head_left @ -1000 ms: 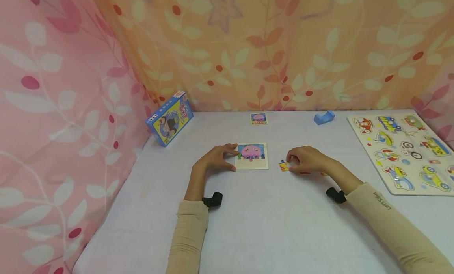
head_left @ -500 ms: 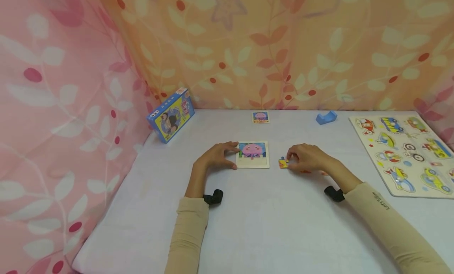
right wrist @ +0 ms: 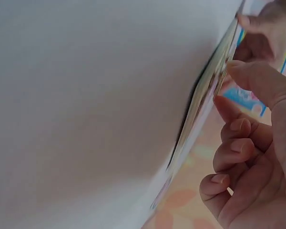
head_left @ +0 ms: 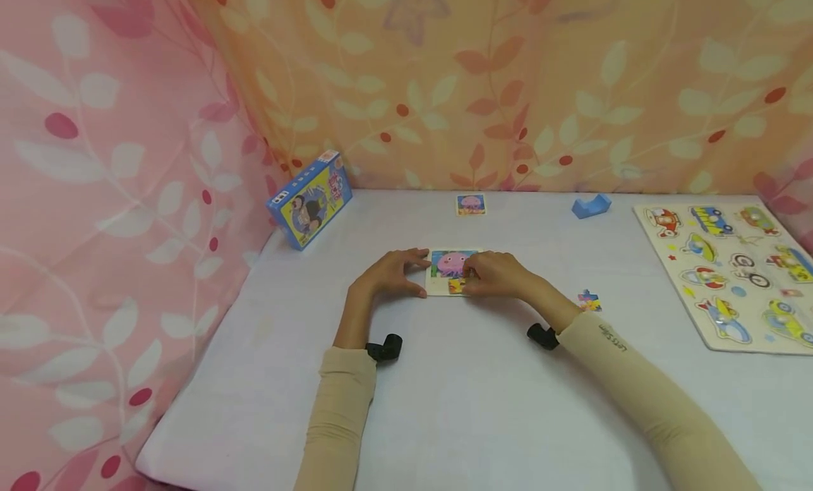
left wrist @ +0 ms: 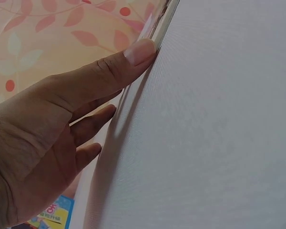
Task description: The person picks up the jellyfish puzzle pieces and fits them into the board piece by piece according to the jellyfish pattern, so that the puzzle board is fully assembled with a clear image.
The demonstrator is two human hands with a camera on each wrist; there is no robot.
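Note:
A small puzzle board [head_left: 438, 291] with a pink jellyfish picture lies mid-table; its upper part is filled, its lower part partly pale. At its left edge my left hand [head_left: 389, 274] rests, thumb low and a finger higher; in the left wrist view the thumb of this hand [left wrist: 62, 105] touches the board's edge [left wrist: 164, 24]. My right hand [head_left: 502, 276] is over the board's right side, pinching a yellow-orange puzzle piece [head_left: 456, 286] at the lower part. The right wrist view shows the thumb and index finger of this hand [right wrist: 262, 138] close together at the board's edge [right wrist: 195, 109].
A loose puzzle piece [head_left: 589, 300] lies near the right forearm. Behind the board are a jellyfish card [head_left: 471, 204] and a blue holder [head_left: 591, 207]. A blue box [head_left: 311, 200] stands back left, and a large vehicle puzzle board [head_left: 724, 279] lies at right.
My right hand has moved left from beside the board to over it, bringing the yellow-orange piece along. A loose piece it partly covered now shows more fully. My left hand stays at the board's left edge.

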